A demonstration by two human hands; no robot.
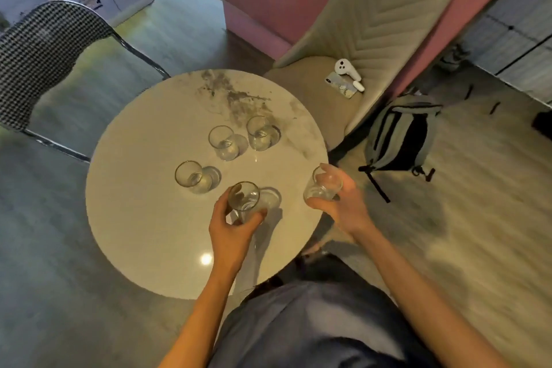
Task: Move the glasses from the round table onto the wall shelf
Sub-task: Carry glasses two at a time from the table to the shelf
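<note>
Five clear, gold-rimmed glasses, upright: three standing on round marble bench; two held in fingers.

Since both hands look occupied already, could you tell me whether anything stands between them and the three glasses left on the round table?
Nothing visible does. The left hand and right hand each hold a glass, and the marble tabletop between them and the three standing glasses is bare. The wall shelf is out of view.
</note>
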